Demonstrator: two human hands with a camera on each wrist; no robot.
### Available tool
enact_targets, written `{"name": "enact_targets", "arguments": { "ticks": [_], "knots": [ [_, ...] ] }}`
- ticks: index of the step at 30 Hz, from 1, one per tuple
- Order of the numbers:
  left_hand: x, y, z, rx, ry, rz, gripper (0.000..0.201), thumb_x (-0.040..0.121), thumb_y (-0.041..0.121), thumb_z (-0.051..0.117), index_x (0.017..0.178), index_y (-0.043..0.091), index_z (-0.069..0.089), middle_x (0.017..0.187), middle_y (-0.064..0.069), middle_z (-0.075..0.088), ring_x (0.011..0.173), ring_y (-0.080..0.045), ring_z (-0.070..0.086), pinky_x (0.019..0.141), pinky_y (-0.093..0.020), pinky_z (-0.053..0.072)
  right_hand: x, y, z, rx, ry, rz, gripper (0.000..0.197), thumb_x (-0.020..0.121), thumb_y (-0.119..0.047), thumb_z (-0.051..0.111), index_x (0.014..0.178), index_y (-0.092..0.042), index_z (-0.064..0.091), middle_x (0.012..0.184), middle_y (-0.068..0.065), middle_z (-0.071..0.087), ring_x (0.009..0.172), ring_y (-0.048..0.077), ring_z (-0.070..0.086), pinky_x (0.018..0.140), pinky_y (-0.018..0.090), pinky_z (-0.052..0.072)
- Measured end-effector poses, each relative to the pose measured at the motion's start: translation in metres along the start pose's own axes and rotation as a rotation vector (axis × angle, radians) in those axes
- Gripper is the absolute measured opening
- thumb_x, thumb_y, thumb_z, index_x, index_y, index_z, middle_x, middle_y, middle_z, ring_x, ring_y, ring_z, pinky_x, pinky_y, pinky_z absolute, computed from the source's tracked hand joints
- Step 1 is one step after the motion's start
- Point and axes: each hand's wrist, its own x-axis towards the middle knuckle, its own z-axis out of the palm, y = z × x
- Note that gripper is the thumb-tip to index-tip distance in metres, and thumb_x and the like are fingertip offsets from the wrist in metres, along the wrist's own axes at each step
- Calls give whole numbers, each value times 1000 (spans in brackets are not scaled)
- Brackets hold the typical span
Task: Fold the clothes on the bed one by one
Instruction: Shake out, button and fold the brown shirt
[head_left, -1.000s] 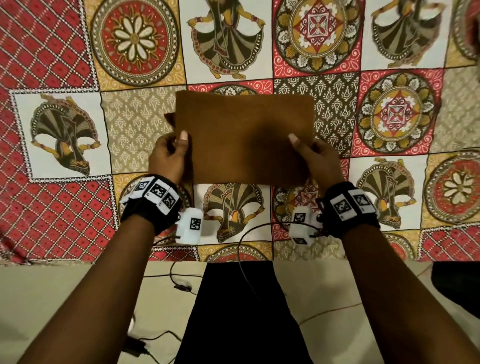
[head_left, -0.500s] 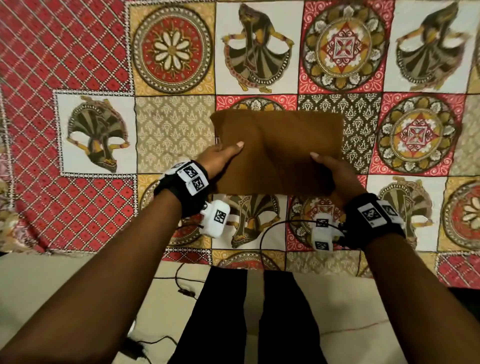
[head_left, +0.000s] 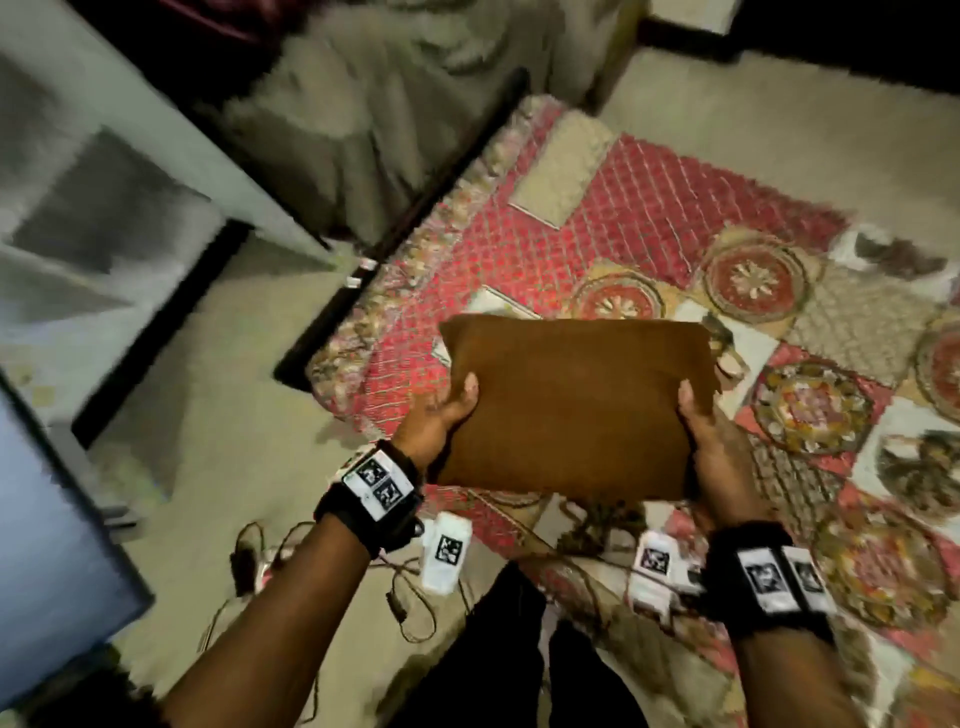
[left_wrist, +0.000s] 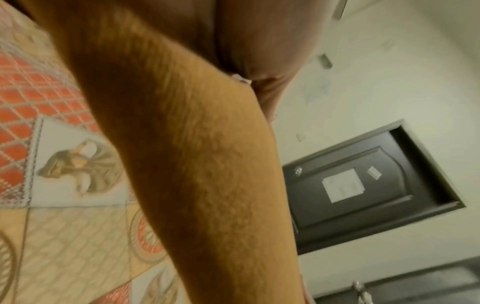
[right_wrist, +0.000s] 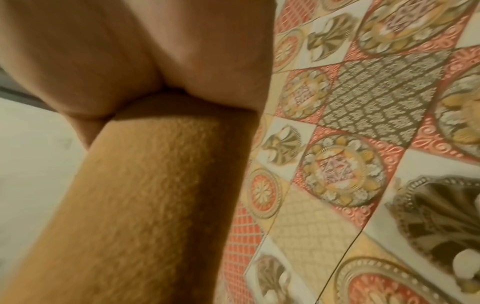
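1. The folded brown cloth (head_left: 571, 405) is held up above the bed (head_left: 649, 218), over its near corner, lying roughly flat between the two hands.
2. The left hand (head_left: 441, 415) grips the cloth's left edge: the thumb lies on top, and the fingers go under, out of the head view.
3. The right hand (head_left: 711, 441) grips the right edge the same way, thumb on top and fingers beneath.
4. In the left wrist view the cloth (left_wrist: 182, 164) fills the middle of the picture, with the palm (left_wrist: 259, 41) pressed against it at the top; a dark door (left_wrist: 363, 185) in a pale wall shows to the right.
5. In the right wrist view the cloth (right_wrist: 142, 195) runs under the palm (right_wrist: 103, 51), with the patterned bedsheet (right_wrist: 363, 144) beside it.
6. Both wrists wear black bands with white markers.
7. Cables (head_left: 405, 603) lie on the floor (head_left: 234, 415) beside the bed, near the person's dark trousers (head_left: 493, 675).
8. The head view is blurred; a grey cabinet (head_left: 104, 208) stands to the left.
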Motion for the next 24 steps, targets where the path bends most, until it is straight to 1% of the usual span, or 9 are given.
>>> {"name": "enact_targets", "arguments": {
  "ticks": [2,4,8,13,16,18,19,21,24],
  "knots": [
    [-56,18,-31,-41,104,119,57,86,47,70,131,14,61,130,-5,66,119,-21,63,106,-40,47,-31,-24,36,-67,-96,-34,58,79,-63,73,122,-25,70,117,2,75,108,27,72,96,53,55],
    [-112,29,-63,-119,182,178,82,76,60,76,139,13,54,138,-7,61,128,-26,57,113,-45,40,-66,-50,77,-127,-187,-43,53,82,-60,71,120,-23,71,111,2,77,104,26,73,94,55,56],
    [-205,41,-115,-310,263,230,47,93,41,53,124,7,63,121,-15,69,111,-29,67,95,-42,56,-129,-94,162,-246,-360,-76,32,89,-43,69,108,-17,73,101,2,78,92,20,75,88,45,59],
    [-274,50,-187,-449,464,400,41,97,39,47,120,10,64,113,-12,73,103,-28,71,82,-35,61,-177,-112,275,-352,-594,-131,24,92,-38,68,108,-21,72,104,1,78,95,18,75,96,46,56],
    [-293,55,-226,-525,544,504,49,87,52,58,118,15,64,103,-3,77,94,-22,74,70,-28,60,-195,-108,328,-391,-708,-177,21,94,-38,66,111,-27,70,103,-6,78,98,18,74,98,48,55],
    [-295,55,-249,-562,583,548,76,67,73,73,116,16,65,100,-3,77,93,-23,74,66,-27,60,-201,-102,360,-401,-750,-201,29,92,-42,65,116,-25,69,106,-3,78,99,19,74,99,51,54],
    [-291,54,-262,-574,592,560,84,62,77,74,119,16,65,101,-2,77,93,-23,74,66,-27,60,-202,-98,374,-415,-763,-198,33,90,-45,66,117,-26,68,107,-3,77,99,20,74,99,51,54],
    [-282,59,-292,-581,610,557,79,72,74,67,124,15,63,98,0,77,91,-21,74,65,-26,60,-198,-92,406,-438,-769,-194,35,84,-53,68,112,-31,67,107,-3,76,101,23,73,99,52,54],
    [-257,71,-356,-565,618,570,93,55,83,71,122,19,63,100,1,77,91,-20,74,65,-24,59,-185,-87,472,-468,-804,-218,56,70,-68,78,109,-29,70,104,-2,78,98,23,74,96,50,56]
  ]
}}
